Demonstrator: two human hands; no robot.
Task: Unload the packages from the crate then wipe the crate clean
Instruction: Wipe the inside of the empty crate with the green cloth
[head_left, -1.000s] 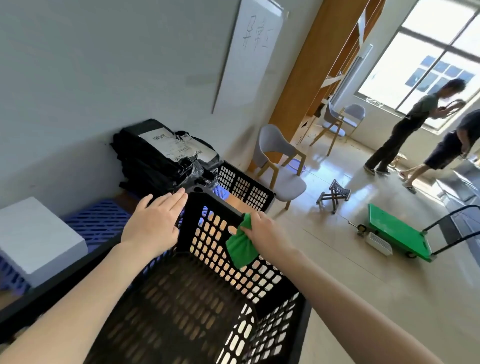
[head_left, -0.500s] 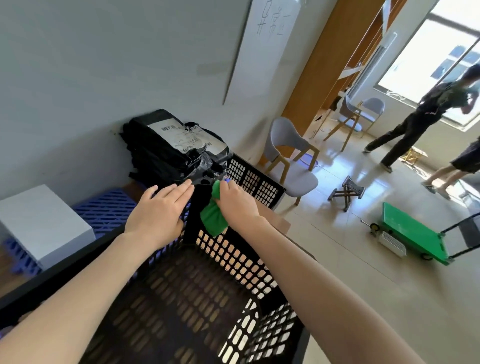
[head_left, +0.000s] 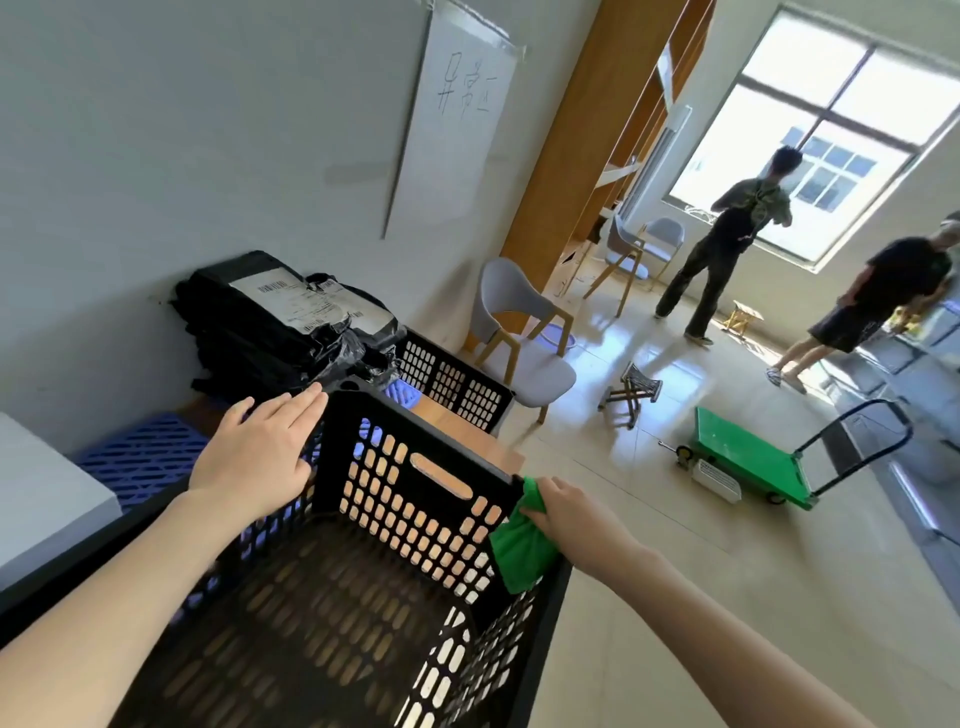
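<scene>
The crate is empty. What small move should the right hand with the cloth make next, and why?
Probably draw the green cloth along the crate rim toward the person. The right hand grips it at the far right corner; the left hand lies flat on the far left corner.

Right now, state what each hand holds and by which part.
The right hand grips the green cloth by its upper end, at the right corner of the black perforated plastic crate. The left hand holds nothing, resting flat on its rim.

Bright window (head_left: 810, 150) glare, wide-angle distortion
</scene>
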